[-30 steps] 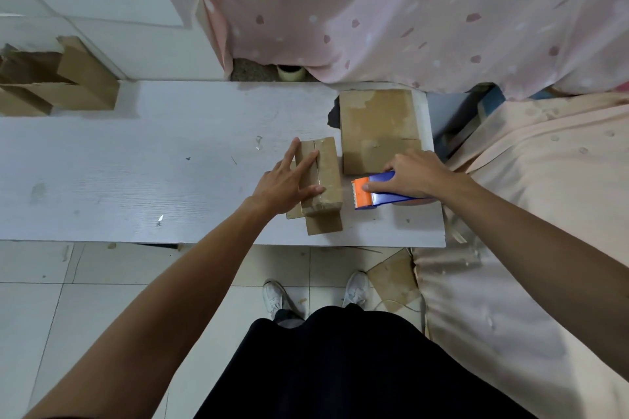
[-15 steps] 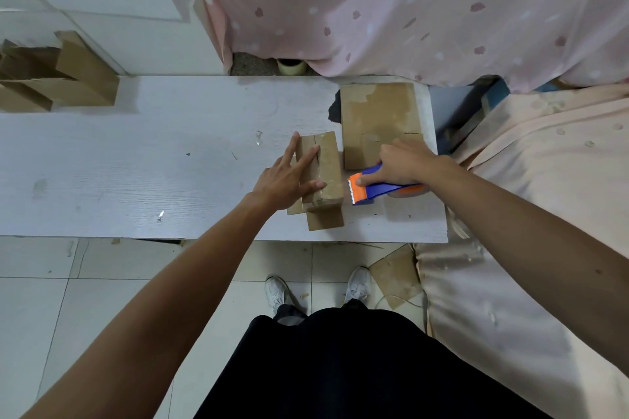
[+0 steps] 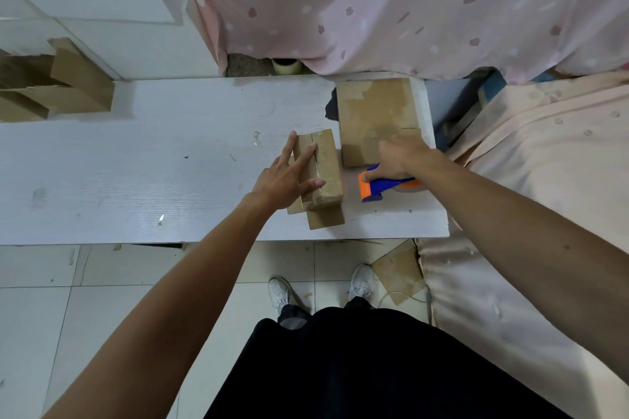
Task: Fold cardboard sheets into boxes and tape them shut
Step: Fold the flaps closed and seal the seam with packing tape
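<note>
the small cardboard box (image 3: 323, 167) lies just right of the frame's centre on the white tabletop (image 3: 136, 163). its long axis runs from the lower part of the frame toward the upper, leaning a little left at the top. the seam between its closed top flaps follows that same axis, and a loose flap (image 3: 325, 219) juts out flat from its lower end toward the tabletop's near edge.

my left grip (image 3: 282, 180) lies on the box's top and left side, fingers straight and spread apart, thumb laid across the lower end, pressing and curled round nothing. my right grip (image 3: 396, 160) is clamped round the handle of the blue tape dispenser (image 3: 384, 185), whose orange end points left at the box, near it but apart. both forearms reach up from the lower corners of the frame.

just above the dispenser, flat cardboard (image 3: 374, 109) lies at the tabletop's right end. more folded cardboard (image 3: 58, 88) sits at the upper left. a pink spotted curtain (image 3: 408, 3) hangs across the top, peach bedding (image 3: 544, 163) fills the right, and pale floor tiles (image 3: 68, 316) fill the lower left.
</note>
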